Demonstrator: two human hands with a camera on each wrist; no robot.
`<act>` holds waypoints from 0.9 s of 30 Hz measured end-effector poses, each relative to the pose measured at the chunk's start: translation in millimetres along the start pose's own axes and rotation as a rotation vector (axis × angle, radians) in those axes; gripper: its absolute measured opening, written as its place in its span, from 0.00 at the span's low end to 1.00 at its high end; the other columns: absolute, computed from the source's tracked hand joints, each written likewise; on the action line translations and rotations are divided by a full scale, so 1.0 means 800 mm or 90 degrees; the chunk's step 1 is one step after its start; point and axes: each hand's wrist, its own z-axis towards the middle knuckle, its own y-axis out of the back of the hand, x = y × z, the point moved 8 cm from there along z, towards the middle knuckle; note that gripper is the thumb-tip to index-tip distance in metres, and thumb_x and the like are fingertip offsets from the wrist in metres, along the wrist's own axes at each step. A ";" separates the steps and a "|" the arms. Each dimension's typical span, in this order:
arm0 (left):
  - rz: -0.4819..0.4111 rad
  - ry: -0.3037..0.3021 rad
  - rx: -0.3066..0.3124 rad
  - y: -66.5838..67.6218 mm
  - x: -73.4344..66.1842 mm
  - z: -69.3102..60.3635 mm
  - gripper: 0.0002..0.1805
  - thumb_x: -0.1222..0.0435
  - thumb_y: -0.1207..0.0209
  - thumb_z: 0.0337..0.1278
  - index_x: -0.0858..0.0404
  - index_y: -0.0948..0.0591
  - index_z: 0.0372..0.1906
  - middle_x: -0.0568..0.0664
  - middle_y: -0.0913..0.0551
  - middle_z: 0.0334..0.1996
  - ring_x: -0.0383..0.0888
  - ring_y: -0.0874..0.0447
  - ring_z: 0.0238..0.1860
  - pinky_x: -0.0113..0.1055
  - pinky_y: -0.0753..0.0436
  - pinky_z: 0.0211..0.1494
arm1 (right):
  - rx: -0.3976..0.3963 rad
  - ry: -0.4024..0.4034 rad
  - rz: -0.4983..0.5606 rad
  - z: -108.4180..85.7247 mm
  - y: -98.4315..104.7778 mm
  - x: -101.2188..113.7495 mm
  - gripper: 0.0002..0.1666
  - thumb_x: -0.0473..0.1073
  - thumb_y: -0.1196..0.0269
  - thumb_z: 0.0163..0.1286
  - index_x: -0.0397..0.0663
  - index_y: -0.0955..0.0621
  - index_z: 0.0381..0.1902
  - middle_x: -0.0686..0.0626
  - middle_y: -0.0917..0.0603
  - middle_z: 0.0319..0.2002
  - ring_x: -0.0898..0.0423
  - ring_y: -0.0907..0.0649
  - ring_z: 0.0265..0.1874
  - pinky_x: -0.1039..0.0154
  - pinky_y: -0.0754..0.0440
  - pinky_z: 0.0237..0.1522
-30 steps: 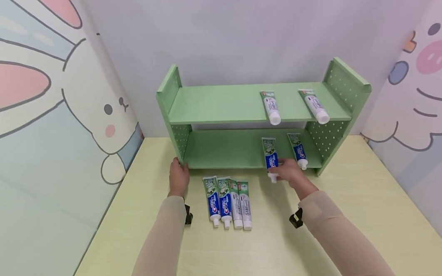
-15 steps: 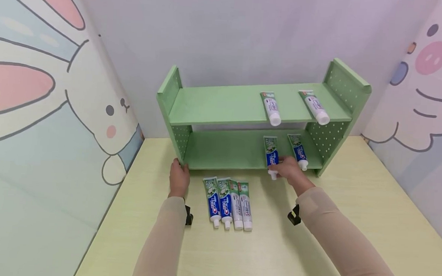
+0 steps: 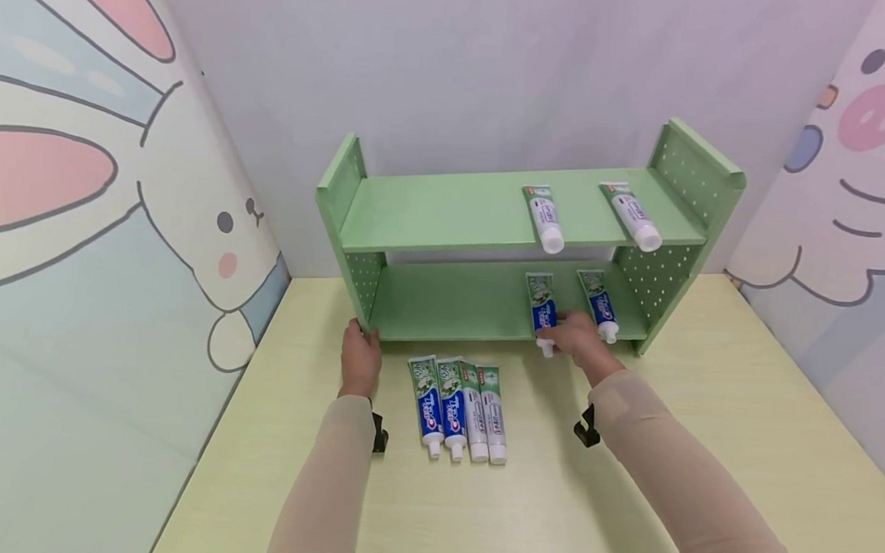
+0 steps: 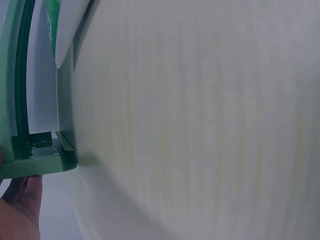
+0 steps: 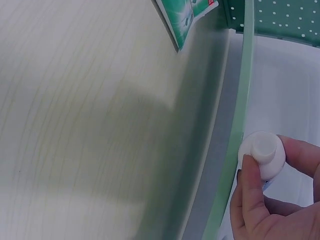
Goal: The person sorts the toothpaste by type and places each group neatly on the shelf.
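right hand (image 3: pixel 576 338) — fingers clamped on blue-and-green tube (image 3: pixel 542 307), cap end | left hand (image 3: pixel 360 360) — fingers gripping green shelf (image 3: pixel 446 214), left end | four tubes (image 3: pixel 452 406) on surface (image 3: pixel 475 520)

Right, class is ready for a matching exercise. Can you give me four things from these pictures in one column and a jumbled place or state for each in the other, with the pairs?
1. left hand
2. right hand
3. rack
4. row of four tubes

A. lies on the table
B. at the rack's left end
C. green, with two shelves
D. holds a blue-and-green tube

Pairs: 1-B, 2-D, 3-C, 4-A
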 end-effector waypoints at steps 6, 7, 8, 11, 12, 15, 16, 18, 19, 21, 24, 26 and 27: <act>0.002 -0.002 -0.002 0.000 0.000 -0.001 0.23 0.65 0.53 0.75 0.74 0.38 0.66 0.67 0.30 0.56 0.61 0.30 0.60 0.53 0.29 0.61 | -0.005 0.007 -0.016 0.000 0.001 0.002 0.41 0.38 0.39 0.70 0.27 0.45 0.72 0.27 0.29 0.60 0.38 0.20 0.50 0.48 0.22 0.54; 0.002 -0.001 -0.002 0.000 0.000 -0.001 0.23 0.65 0.53 0.75 0.74 0.38 0.66 0.67 0.30 0.56 0.61 0.30 0.60 0.53 0.29 0.61 | -0.005 0.008 -0.016 0.001 0.001 0.002 0.41 0.38 0.39 0.70 0.27 0.45 0.72 0.27 0.29 0.60 0.38 0.20 0.50 0.48 0.22 0.54; 0.003 -0.001 -0.002 0.000 0.001 -0.001 0.23 0.65 0.53 0.75 0.74 0.38 0.66 0.67 0.30 0.56 0.61 0.30 0.60 0.53 0.29 0.61 | -0.006 0.011 -0.016 0.001 0.001 0.002 0.41 0.38 0.39 0.71 0.27 0.45 0.72 0.27 0.29 0.60 0.38 0.20 0.50 0.48 0.22 0.54; 0.005 -0.002 -0.002 0.001 0.000 -0.001 0.23 0.65 0.53 0.75 0.74 0.38 0.66 0.67 0.30 0.55 0.61 0.30 0.59 0.53 0.29 0.61 | -0.010 0.017 -0.021 0.001 0.000 0.003 0.40 0.38 0.39 0.71 0.27 0.44 0.72 0.28 0.29 0.60 0.39 0.20 0.49 0.48 0.22 0.54; 0.007 -0.002 -0.001 0.001 0.000 -0.001 0.23 0.65 0.53 0.75 0.74 0.38 0.66 0.67 0.30 0.55 0.61 0.30 0.59 0.53 0.29 0.60 | -0.011 0.020 -0.023 0.001 -0.001 0.004 0.40 0.38 0.39 0.71 0.27 0.44 0.72 0.28 0.29 0.60 0.39 0.20 0.49 0.48 0.22 0.54; 0.005 -0.002 -0.001 0.002 -0.002 0.000 0.23 0.65 0.53 0.75 0.74 0.38 0.65 0.67 0.30 0.55 0.61 0.30 0.59 0.53 0.28 0.60 | -0.015 0.029 -0.032 0.002 -0.001 0.005 0.39 0.39 0.40 0.71 0.27 0.43 0.71 0.28 0.29 0.60 0.39 0.19 0.48 0.48 0.22 0.53; 0.005 -0.002 -0.002 0.002 -0.002 0.000 0.23 0.65 0.53 0.75 0.74 0.38 0.65 0.67 0.30 0.55 0.61 0.30 0.59 0.53 0.28 0.60 | -0.015 0.032 -0.034 0.001 -0.001 0.006 0.39 0.39 0.40 0.71 0.26 0.43 0.71 0.27 0.29 0.60 0.39 0.19 0.48 0.48 0.21 0.53; 0.003 0.000 -0.002 0.002 -0.002 0.000 0.23 0.65 0.53 0.75 0.74 0.38 0.65 0.67 0.30 0.55 0.61 0.30 0.59 0.53 0.28 0.60 | -0.015 0.035 -0.038 0.002 -0.001 0.006 0.39 0.39 0.40 0.72 0.27 0.43 0.71 0.27 0.30 0.61 0.40 0.19 0.48 0.48 0.21 0.53; 0.004 0.001 -0.002 0.002 -0.002 0.000 0.23 0.65 0.53 0.75 0.74 0.38 0.65 0.67 0.30 0.55 0.61 0.30 0.59 0.53 0.28 0.60 | -0.014 0.035 -0.038 0.003 -0.001 0.005 0.39 0.39 0.40 0.72 0.27 0.43 0.71 0.28 0.30 0.61 0.39 0.19 0.48 0.49 0.21 0.53; 0.005 0.001 0.000 0.001 -0.002 0.000 0.23 0.65 0.53 0.75 0.74 0.38 0.66 0.67 0.30 0.55 0.61 0.30 0.60 0.53 0.29 0.61 | -0.013 0.033 -0.039 0.004 -0.001 0.004 0.39 0.40 0.40 0.72 0.27 0.43 0.72 0.28 0.30 0.61 0.39 0.19 0.49 0.49 0.21 0.53; 0.006 0.002 0.000 0.001 -0.001 -0.001 0.23 0.65 0.53 0.75 0.74 0.38 0.66 0.67 0.30 0.56 0.61 0.30 0.60 0.53 0.29 0.61 | -0.010 0.033 -0.044 0.006 -0.002 0.003 0.39 0.40 0.40 0.72 0.27 0.43 0.71 0.28 0.30 0.61 0.39 0.20 0.50 0.48 0.22 0.53; 0.006 0.001 0.001 0.001 -0.002 -0.002 0.22 0.65 0.53 0.75 0.74 0.38 0.65 0.67 0.30 0.55 0.61 0.30 0.60 0.52 0.29 0.61 | -0.010 0.035 -0.046 0.007 -0.002 0.003 0.39 0.41 0.40 0.72 0.26 0.43 0.71 0.28 0.30 0.61 0.39 0.21 0.51 0.48 0.22 0.54; 0.005 0.000 0.002 0.001 -0.003 -0.002 0.22 0.65 0.54 0.75 0.74 0.38 0.65 0.67 0.30 0.55 0.61 0.30 0.60 0.52 0.29 0.61 | -0.011 0.036 -0.048 0.007 -0.002 0.004 0.39 0.41 0.40 0.72 0.26 0.43 0.71 0.28 0.30 0.61 0.38 0.21 0.52 0.48 0.22 0.54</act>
